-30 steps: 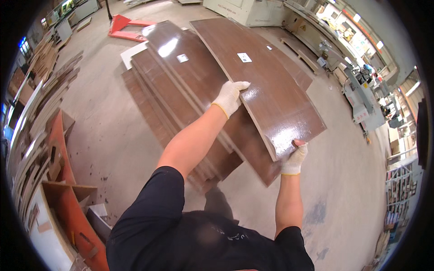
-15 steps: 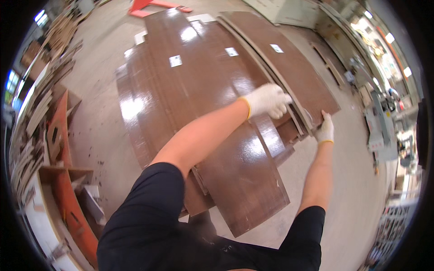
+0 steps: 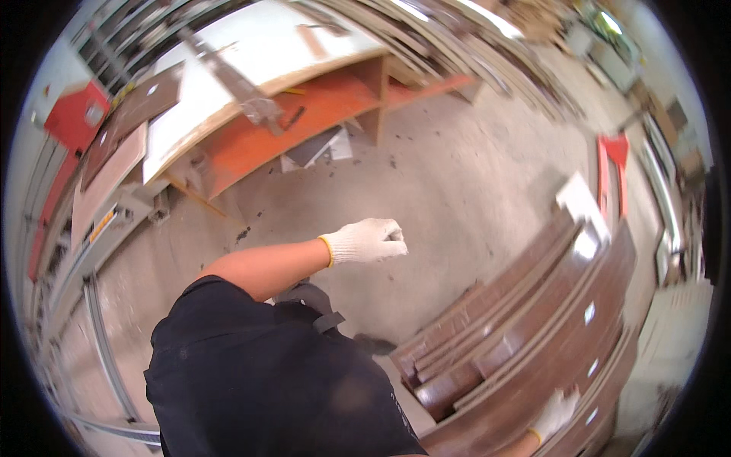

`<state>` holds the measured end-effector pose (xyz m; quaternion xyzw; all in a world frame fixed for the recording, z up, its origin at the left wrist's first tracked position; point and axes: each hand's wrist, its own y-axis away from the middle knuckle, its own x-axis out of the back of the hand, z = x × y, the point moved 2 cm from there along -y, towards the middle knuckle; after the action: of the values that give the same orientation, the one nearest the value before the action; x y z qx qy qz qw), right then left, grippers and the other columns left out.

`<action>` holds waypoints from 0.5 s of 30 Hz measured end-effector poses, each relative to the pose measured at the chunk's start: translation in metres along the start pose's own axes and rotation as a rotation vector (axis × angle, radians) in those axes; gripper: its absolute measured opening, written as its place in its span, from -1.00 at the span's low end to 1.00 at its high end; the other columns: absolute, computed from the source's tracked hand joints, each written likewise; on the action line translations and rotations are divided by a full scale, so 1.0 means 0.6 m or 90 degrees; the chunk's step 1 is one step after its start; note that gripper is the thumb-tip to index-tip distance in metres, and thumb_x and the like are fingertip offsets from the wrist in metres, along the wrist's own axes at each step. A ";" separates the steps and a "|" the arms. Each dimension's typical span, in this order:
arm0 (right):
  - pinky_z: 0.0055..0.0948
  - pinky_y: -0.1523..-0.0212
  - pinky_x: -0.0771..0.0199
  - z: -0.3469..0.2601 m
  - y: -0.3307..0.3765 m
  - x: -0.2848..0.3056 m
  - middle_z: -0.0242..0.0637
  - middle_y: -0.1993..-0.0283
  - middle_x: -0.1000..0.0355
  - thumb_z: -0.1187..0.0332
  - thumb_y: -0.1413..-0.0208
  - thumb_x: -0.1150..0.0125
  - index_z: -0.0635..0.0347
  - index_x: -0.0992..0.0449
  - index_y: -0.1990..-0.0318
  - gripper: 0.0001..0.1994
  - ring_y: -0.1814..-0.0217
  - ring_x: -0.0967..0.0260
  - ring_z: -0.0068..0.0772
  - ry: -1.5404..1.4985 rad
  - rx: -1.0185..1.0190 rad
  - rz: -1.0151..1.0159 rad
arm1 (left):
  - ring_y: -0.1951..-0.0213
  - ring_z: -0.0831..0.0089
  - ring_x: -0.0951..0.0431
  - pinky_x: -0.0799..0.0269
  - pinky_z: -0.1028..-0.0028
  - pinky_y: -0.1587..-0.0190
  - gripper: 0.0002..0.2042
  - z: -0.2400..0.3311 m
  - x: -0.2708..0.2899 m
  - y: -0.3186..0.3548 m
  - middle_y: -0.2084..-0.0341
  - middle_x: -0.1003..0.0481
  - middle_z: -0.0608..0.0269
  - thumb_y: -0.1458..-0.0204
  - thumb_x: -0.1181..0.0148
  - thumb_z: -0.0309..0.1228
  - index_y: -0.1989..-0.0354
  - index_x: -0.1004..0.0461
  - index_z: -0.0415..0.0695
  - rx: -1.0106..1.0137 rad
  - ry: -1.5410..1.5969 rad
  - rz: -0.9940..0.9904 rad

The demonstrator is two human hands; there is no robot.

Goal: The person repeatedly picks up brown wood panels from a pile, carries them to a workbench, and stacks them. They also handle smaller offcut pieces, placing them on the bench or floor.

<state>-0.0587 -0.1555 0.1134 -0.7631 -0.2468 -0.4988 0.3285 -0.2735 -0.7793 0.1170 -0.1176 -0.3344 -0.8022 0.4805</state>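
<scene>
My left hand (image 3: 367,241), in a white knit glove with a yellow cuff, hangs over the bare concrete floor. Its fingers are curled toward the thumb, and I cannot make out whether something small is in them. At the lower right my right hand (image 3: 554,419), gloved the same way, is over the stack of glossy brown boards (image 3: 525,365). Its fingers look stretched out and slightly blurred; whether they touch the top board I cannot tell. Small white labels (image 3: 589,312) are stuck on the boards.
A white-topped bench (image 3: 259,53) with an orange lower shelf (image 3: 304,129) stands ahead on the left. Long wooden strips (image 3: 457,46) are piled behind it. A red pallet truck (image 3: 611,171) is beyond the boards. Metal rails (image 3: 106,350) run at the far left.
The view has swung left, bringing the bench in front. My left hand has left the boards and is now over the floor. My right hand has gone from a board's corner to above the stack.
</scene>
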 end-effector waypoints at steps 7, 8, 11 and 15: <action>-0.12 -0.47 -0.35 -0.982 0.187 -0.173 0.03 -0.36 -0.47 0.27 -0.01 -0.53 0.21 -0.47 -0.36 -0.29 -0.45 -0.39 0.02 -0.156 0.620 -0.278 | 0.12 0.32 -0.72 -0.58 0.33 -0.03 -0.57 -0.274 0.284 0.168 0.20 -0.70 0.11 -0.25 -0.24 -0.05 -0.02 -0.58 -0.21 -0.002 0.192 0.330; -0.10 -0.47 -0.35 -1.104 0.253 -0.184 0.03 -0.40 -0.44 0.22 0.02 -0.55 0.19 -0.44 -0.38 -0.24 -0.47 -0.36 0.04 -0.219 0.707 -0.316 | 0.12 0.33 -0.72 -0.58 0.33 -0.04 -0.58 -0.311 0.309 0.197 0.19 -0.70 0.10 -0.25 -0.25 -0.07 -0.02 -0.58 -0.21 0.006 0.195 0.371; -0.16 -0.57 -0.18 -1.417 0.438 -0.224 0.11 -0.53 -0.26 0.01 0.00 -0.51 0.21 -0.28 -0.50 -0.07 -0.61 -0.15 0.07 -0.148 0.904 -0.303 | 0.10 0.38 -0.72 -0.58 0.35 -0.04 -0.59 -0.409 0.345 0.291 0.18 -0.69 0.11 -0.25 -0.28 -0.13 -0.03 -0.56 -0.26 0.038 0.178 0.463; -0.09 -0.47 -0.36 -1.612 0.562 -0.276 0.14 -0.58 -0.12 -0.01 -0.04 -0.44 0.21 -0.06 -0.60 0.04 -0.53 -0.26 0.13 0.063 0.804 -0.528 | 0.12 0.34 -0.69 -0.59 0.31 -0.02 -0.57 -0.509 0.377 0.365 0.18 -0.66 0.09 -0.27 -0.27 -0.15 -0.07 -0.51 -0.31 0.053 0.504 0.554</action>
<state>-0.4633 -1.1101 0.1512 -0.2512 -0.7378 -0.3788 0.4991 -0.1623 -1.2031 0.0967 0.0835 -0.0821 -0.5005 0.8578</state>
